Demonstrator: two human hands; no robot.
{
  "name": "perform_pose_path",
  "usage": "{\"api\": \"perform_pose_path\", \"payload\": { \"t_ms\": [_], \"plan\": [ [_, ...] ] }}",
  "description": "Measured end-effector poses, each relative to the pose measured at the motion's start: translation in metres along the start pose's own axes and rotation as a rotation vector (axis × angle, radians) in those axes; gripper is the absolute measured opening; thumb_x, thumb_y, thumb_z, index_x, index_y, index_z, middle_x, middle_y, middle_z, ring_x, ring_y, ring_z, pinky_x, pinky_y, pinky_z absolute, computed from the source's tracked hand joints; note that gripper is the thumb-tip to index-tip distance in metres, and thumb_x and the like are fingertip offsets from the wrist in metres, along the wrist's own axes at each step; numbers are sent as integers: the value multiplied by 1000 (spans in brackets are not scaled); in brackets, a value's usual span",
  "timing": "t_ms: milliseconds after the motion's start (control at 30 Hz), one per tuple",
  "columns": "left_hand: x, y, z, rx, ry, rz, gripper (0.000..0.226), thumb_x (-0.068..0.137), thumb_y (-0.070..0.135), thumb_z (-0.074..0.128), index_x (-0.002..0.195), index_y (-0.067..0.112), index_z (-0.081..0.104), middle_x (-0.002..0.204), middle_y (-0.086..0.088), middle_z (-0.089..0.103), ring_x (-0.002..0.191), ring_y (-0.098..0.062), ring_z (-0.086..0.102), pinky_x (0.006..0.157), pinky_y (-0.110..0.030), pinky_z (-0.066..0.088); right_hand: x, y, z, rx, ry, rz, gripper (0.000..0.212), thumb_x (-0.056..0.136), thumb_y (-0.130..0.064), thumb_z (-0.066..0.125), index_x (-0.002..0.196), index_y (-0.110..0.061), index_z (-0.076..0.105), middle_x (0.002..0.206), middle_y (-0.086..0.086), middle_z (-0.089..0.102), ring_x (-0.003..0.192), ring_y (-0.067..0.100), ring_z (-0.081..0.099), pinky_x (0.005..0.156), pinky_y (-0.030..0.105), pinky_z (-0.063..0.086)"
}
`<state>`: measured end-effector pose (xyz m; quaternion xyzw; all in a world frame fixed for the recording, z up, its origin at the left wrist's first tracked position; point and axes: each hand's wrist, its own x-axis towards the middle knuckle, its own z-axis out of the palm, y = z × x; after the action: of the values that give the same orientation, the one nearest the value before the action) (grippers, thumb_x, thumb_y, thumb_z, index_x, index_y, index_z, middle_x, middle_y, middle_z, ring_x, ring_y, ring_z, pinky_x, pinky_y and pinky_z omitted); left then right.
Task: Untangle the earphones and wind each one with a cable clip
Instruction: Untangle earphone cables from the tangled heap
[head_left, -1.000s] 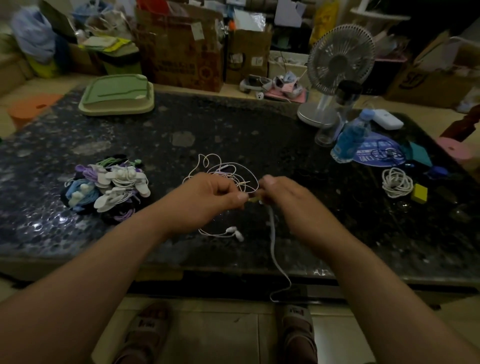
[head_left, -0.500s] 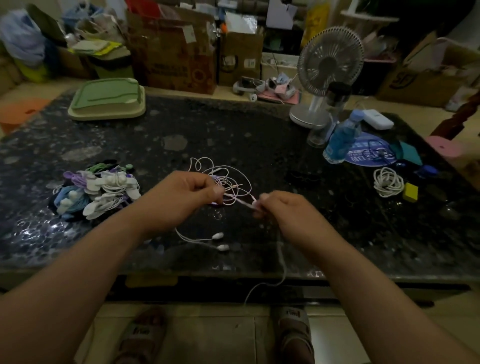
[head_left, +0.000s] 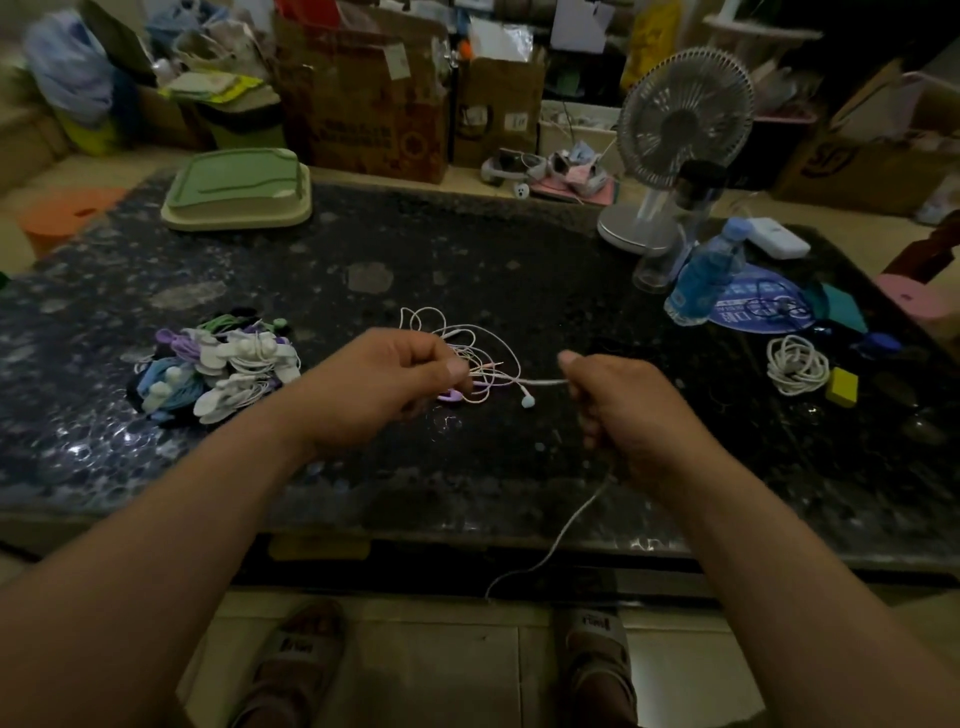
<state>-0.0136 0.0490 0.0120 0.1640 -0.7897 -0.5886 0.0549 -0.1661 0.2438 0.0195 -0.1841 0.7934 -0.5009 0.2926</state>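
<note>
A tangle of thin white earphone cable (head_left: 457, 338) lies on the dark stone table (head_left: 467, 249) in the middle. My left hand (head_left: 374, 389) pinches the tangle at its near side, above a purple cable clip (head_left: 451, 397). My right hand (head_left: 634, 405) grips one strand pulled taut to the right; that strand's tail (head_left: 561, 540) hangs below my fist, over the table's front edge. One earbud (head_left: 527, 401) dangles between my hands.
A heap of white, blue and purple cable clips (head_left: 218, 371) lies to the left. A wound white cable (head_left: 797, 364) and a yellow block (head_left: 841, 387) sit at the right, beside a blue bottle (head_left: 706, 275) and a desk fan (head_left: 675, 140). A green lidded box (head_left: 236, 189) stands far left.
My hands have moved apart: the right hand pulled its strand rightward, drawing it taut out of the tangle. The earbuds that lay near the front edge rose off the table.
</note>
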Motion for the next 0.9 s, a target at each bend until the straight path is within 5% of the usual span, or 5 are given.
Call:
{"api": "perform_pose_path", "payload": {
  "t_ms": [133,300,433,733,900],
  "plan": [
    [2,3,14,121,-72,49,19,102,29,63,95,16,76,64,11,59,58,-4,49,58,-19,41,-17,-5,18,-196,-98,-187,45,104,-61,42,102,-28,72,95,-9,72,87,8,66,78,30,50],
    [5,0,23,260,-90,84,17,99,6,63,85,13,71,73,-1,67,66,-6,56,67,-30,47,-21,-6,37,-299,-309,-236,49,103,-59,49,96,-15,70,66,-8,54,57,6,49,59,31,42],
    [5,-6,15,219,-134,62,9,99,33,69,97,27,75,84,3,73,75,-22,66,73,-40,52,-10,-8,24,-256,-232,-206,50,98,-56,60,83,-10,71,65,0,50,60,13,43,60,35,34],
    [6,-10,15,337,-135,49,15,102,29,65,88,28,72,66,5,59,61,-5,48,59,-28,40,-8,-4,19,-210,-259,-199,35,104,-47,55,100,-18,74,83,2,75,72,17,69,65,23,52],
    [3,-7,17,331,-128,63,14,102,26,65,90,25,71,67,8,60,61,-3,49,59,-21,41,-7,-1,19,-266,-317,-180,25,101,-36,65,98,-12,70,67,-5,57,61,9,50,59,29,42]
  ]
}}
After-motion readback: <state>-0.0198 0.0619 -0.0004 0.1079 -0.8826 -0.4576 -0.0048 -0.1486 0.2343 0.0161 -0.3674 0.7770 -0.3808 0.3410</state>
